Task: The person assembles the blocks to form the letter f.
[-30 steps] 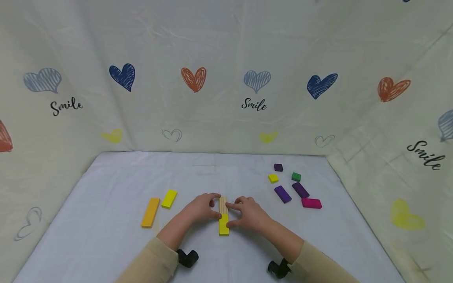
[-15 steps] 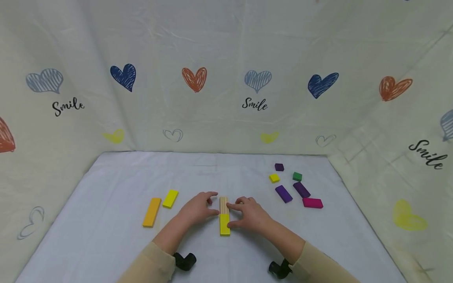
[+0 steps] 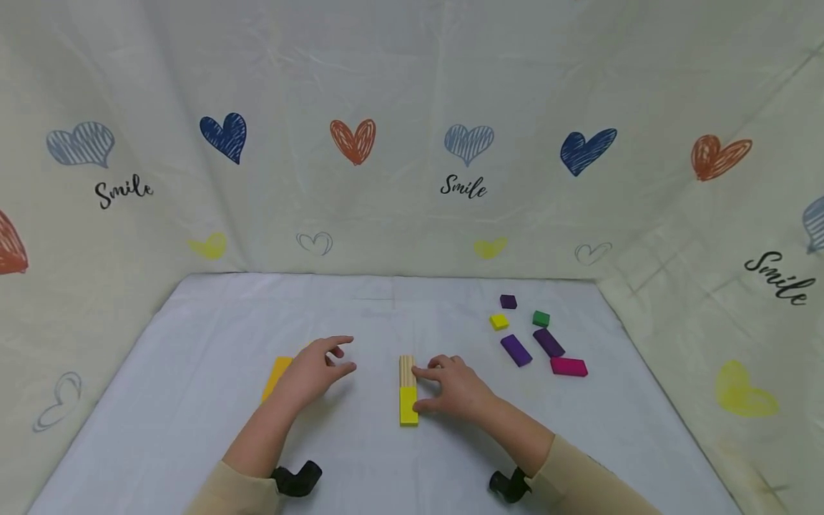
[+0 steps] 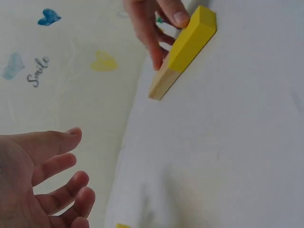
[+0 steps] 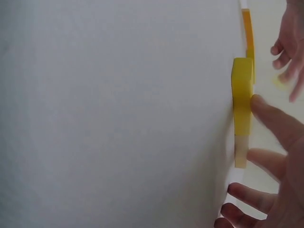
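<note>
Head view shows a bright yellow rectangular block (image 3: 408, 406) and a pale wood-coloured piece (image 3: 408, 370) with lengthwise lines, set end to end on white cloth (image 3: 212, 400), straight in front of the person. Whether the two are joined or merely butted cannot be told. Together they form one straight bar whose long axis runs away from the person: the yellow end points towards the body, the wood-coloured end towards the heart-printed backdrop (image 3: 399, 207).

The right hand (image 3: 453, 388) grips nothing; its thumb touches the yellow block's right side and its index finger the wood-coloured piece's right side. Touching at two spots probably steadies the bar and keeps its parts in line. The left hand (image 3: 312, 370) is open and holds nothing, thumb and fingers parted, well apart from the bar, so the steadying presumably falls to the right alone. It partly hides a long orange block (image 3: 277, 375); a second yellow block (image 5: 250, 52) shows in the right wrist view.

Farther right lie three purple blocks (image 3: 516, 350), a green block (image 3: 541, 319), a small yellow block (image 3: 498, 322) and a pink block (image 3: 569, 367), loosely angled, seemingly kept aside.
</note>
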Motion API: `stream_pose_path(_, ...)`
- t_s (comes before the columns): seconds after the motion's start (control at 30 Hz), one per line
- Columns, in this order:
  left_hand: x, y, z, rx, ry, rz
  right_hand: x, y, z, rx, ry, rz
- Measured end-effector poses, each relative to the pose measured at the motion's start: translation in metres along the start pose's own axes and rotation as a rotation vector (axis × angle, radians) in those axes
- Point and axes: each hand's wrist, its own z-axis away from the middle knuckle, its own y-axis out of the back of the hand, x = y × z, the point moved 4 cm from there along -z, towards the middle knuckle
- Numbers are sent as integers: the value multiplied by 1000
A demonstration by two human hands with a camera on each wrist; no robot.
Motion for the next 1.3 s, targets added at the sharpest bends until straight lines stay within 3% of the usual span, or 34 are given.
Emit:
stream_pose_path(0.27, -43, 43, 20, 24, 85, -21, 0, -1, 0, 0, 6, 4)
stream_pose_path(0.5, -79, 62, 32, 8, 199, -59, 0, 1, 1, 6, -8, 11)
stream_pose_path(0.8, -105, 58, 27, -30, 318, -85, 1, 2, 1, -1, 14, 4)
stream_pose_path(0.97, -111, 52, 23, -37, 324, -96, 1, 2, 1, 1, 14, 2)
stream_pose_path(1.3, -103, 47, 20, -60, 287, -95, -1, 1, -1, -1, 1, 11)
